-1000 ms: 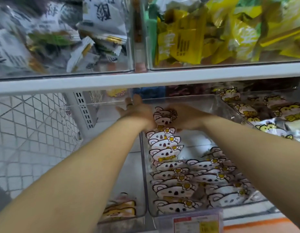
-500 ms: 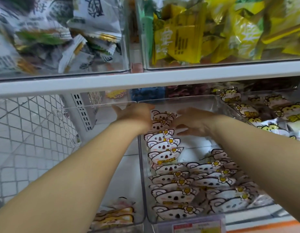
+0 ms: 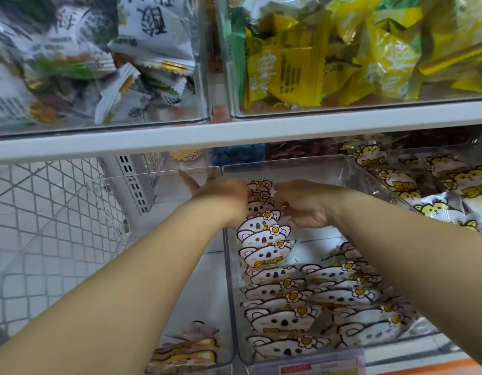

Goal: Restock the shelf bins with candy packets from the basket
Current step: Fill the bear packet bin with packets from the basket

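Shelving: a white shelf board [image 3: 234,136] is seen crossing the view from 9 to 3 o'clock, with wire mesh [image 3: 45,212] at 8 o'clock
Upper bins: two clear bins are set on that board, with white packets [image 3: 99,63] at 11 o'clock and yellow packets [image 3: 342,50] at 1 o'clock
Centre bin [image 3: 302,171]: placed from the middle down to 5 o'clock; bare floor is left on its 3 o'clock side near the back
Side bins: orange packets [image 3: 185,350] are seen at 7 o'clock in a nearly bare bin; hamster packets [image 3: 437,180] are heaped at 3 o'clock
Basket: not shown
Koala packets [image 3: 264,253]: stood upright in a row from 6 toward 12 o'clock along the centre bin's left wall; a looser heap is laid at 4 o'clock
Left hand [image 3: 223,196]: laid against the 9 o'clock side of the rear packets, one finger stretched toward 10 o'clock; blurred, so a grip cannot be told
Right hand [image 3: 304,207]: fingers are curled round the 3 o'clock side of the same packets, whose edge is pinched
Step judged: the row's rear end is being squared between both hands
Larger risk: the row could be toppled toward 6 o'clock if released while leaning, as nothing braces its 3 o'clock side
Smaller risk: a packet could be nudged over the wall into the 7 o'clock bin and mixed with other stock
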### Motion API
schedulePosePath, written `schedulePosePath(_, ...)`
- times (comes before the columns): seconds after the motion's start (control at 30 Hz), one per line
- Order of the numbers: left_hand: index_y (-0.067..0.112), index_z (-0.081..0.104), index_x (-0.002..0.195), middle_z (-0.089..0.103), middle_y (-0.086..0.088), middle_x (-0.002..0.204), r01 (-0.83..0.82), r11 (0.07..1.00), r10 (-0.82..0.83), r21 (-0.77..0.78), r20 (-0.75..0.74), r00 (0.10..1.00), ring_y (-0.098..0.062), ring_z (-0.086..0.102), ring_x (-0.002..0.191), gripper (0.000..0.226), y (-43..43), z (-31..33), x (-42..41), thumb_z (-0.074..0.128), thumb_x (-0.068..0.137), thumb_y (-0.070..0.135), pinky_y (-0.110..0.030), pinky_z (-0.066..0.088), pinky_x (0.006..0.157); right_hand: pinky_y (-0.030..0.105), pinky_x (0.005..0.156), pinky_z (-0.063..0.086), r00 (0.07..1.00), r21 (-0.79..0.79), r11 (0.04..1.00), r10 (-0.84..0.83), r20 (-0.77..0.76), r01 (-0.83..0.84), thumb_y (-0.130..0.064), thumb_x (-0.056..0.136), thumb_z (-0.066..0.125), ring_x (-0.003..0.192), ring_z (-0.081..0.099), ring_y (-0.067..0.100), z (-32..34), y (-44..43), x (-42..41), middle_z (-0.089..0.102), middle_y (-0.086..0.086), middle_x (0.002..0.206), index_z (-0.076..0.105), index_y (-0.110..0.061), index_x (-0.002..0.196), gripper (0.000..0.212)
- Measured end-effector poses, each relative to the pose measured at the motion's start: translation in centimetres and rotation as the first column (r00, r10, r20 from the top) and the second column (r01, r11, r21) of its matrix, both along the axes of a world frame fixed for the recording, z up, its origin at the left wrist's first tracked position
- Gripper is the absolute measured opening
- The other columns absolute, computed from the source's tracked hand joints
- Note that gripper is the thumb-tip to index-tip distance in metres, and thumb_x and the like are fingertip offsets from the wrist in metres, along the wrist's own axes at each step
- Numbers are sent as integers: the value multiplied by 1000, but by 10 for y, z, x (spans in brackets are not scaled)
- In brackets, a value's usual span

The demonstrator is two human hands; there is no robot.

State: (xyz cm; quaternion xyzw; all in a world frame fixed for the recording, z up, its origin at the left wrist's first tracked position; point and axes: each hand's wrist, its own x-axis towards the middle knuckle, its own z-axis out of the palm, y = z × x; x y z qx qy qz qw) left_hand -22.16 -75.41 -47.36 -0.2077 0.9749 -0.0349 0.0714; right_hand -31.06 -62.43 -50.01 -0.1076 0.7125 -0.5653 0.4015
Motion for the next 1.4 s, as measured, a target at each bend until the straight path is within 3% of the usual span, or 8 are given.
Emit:
schedulePosePath(0.07,24,57,137,32,-7,160,-20,999,22,-27,53,998,-32,-2,155,60,1,-1,0,36,91,-6,-84,-16,100,48,103,49,1000,-6,1000,1,-16,-1,10,99,35,109,61,27,-1,0,1,59,14,102,47,-8,128,36)
schedulePosePath(0.17,25,52,143,33,-5,160,-25,999,27,-34,76,997,-34,5,154,62,3,-1,1,35,92,-6,-85,-16,99,40,89,55,999,14,999,35,-27,-35,10,99,36,92,62,20,-3,2,1,53,20,138,19,-13,156,64)
schedulePosePath(0.27,26,52,143,35,-5,158,-43,999,45,-28,70,997,-35,11,152,62,5,-1,1,34,92,-5,-85,-15,98,35,101,43,988,110,991,90,-124,-77,6,98,39,91,52,12,-6,2,-4,36,12,157,6,-23,160,76)
schedulePosePath(0.5,27,59,133,49,-4,146,-68,997,69,22,-15,998,-31,25,146,53,4,-2,5,38,93,-1,-83,-14,102,34,103,45,936,267,963,131,-327,-42,-5,96,50,140,39,22,-9,14,-13,32,6,159,20,-23,158,71)
schedulePosePath(0.77,38,66,121,67,2,123,141,947,0,289,-438,899,-26,55,121,37,12,-21,57,45,92,29,-76,18,113,18,98,39,592,434,901,342,-730,14,-14,100,47,129,50,16,27,53,41,51,2,148,54,-15,141,42)
schedulePosePath(1.0,38,58,134,58,13,138,258,936,-111,241,-494,863,-18,51,130,35,77,22,181,52,100,35,-53,30,114,6,81,34,361,326,945,309,-880,-15,-15,95,59,112,63,11,66,117,150,70,-2,120,69,-17,124,30)
schedulePosePath(1.17,30,67,124,69,12,118,303,856,-50,418,-517,854,-13,63,108,31,111,-5,282,57,95,31,-41,50,97,26,77,49,437,286,955,291,-851,-80,-15,94,61,86,66,15,35,159,245,73,-1,95,73,-21,112,23)
schedulePosePath(1.4,38,62,127,63,24,121,137,819,83,557,-351,933,-1,59,109,29,121,-83,357,56,100,30,-33,51,94,15,70,43,496,601,756,639,-588,-260,-27,96,58,81,56,-1,-65,183,301,66,-13,99,69,-24,117,24)
